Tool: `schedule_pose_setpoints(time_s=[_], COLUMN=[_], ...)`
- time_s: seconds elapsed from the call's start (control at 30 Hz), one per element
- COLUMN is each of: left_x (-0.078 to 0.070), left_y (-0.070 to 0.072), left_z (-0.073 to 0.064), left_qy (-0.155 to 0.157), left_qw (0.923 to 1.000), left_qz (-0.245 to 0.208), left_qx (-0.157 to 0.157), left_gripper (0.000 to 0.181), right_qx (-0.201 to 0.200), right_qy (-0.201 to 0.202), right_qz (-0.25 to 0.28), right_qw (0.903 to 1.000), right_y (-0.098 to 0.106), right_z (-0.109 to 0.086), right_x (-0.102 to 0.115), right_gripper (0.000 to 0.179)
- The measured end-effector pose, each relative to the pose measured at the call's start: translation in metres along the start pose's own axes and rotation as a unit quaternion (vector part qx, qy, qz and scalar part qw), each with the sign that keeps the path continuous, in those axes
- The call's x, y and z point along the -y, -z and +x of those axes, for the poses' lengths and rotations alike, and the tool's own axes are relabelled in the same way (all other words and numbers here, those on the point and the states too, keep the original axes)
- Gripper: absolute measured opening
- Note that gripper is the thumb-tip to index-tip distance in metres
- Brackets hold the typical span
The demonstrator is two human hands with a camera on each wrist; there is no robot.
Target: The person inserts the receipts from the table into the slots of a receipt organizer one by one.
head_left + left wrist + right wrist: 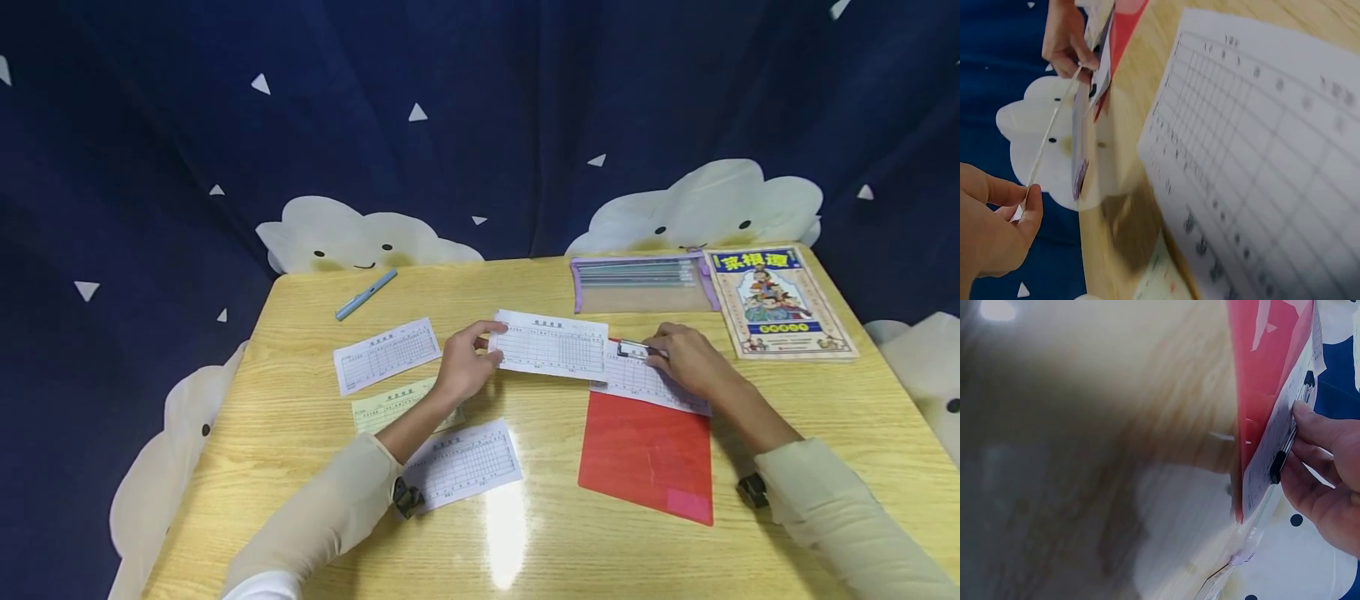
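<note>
My left hand [467,360] pinches a white printed form slip [551,343] by its left end, thumb in front, and holds it above the table. In the left wrist view this slip [1047,134] shows nearly edge-on. My right hand [690,358] grips the metal clip [632,349] at the top of a red clipboard [645,450]; in the right wrist view the thumb lies on the clip [1277,467] with fingers behind it. Another white form [637,385] lies on the clipboard beneath the clip. The held slip's right end overlaps that form in the head view.
On the left lie two white forms, one farther back [386,354] and one nearer [480,467], with a yellow form [390,407] between. A blue pen [366,294] lies behind them. At the back right are a purple-edged pencil case [645,292] and a comic-covered book [780,304].
</note>
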State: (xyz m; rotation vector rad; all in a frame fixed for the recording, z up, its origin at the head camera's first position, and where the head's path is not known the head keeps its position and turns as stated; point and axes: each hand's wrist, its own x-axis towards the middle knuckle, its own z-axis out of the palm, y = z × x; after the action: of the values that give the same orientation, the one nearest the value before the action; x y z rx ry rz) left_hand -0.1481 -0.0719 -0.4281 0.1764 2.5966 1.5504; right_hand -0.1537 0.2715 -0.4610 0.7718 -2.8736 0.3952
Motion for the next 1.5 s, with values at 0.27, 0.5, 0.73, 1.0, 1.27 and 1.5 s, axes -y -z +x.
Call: schedule_pose_setpoints(time_s=[0.27,0.5,0.73,1.0,1.27,1.5], left_x=[-0.003,-0.012,-0.017,-0.021,-0.023,-0.022], left_y=[-0.028,-0.052,-0.079,-0.102,-0.119,-0.129], left_z=[-0.001,0.001,0.003,-0.001,-0.008,-0.012], left_qy=[0.005,-0.021,-0.022,-0.008,-0.024,-0.061], left_qw=[0.9964,0.9933,0.9944,0.9953,0.9933,0.991], left_qz=[0.007,0.02,-0.011,-0.017,0.003,0.063], left_qx=[0.085,0.112,0.103,0.095,0.113,0.101], left_gripper=[0.041,0.038,0.031,0.033,0.041,0.052], right_qx=[0.012,0.025,0.015,0.019,0.006,0.02], right_qy=[-0.012,-0.025,-0.022,-0.027,-0.02,-0.03], right_qz=[-0.002,-0.004,0.003,0.007,0.005,0.0], right_qw=[0.9999,0.9994,0.9996,0.9994,0.9998,0.9994], right_y=[0.0,0.0,0.001,0.002,0.002,0.002], right_z=[0.001,0.001,0.001,0.001,0.001,0.001], right_x=[0.001,0.001,0.001,0.002,0.002,0.003], right_gripper=[0.024,0.025,0.024,0.025,0.023,0.023])
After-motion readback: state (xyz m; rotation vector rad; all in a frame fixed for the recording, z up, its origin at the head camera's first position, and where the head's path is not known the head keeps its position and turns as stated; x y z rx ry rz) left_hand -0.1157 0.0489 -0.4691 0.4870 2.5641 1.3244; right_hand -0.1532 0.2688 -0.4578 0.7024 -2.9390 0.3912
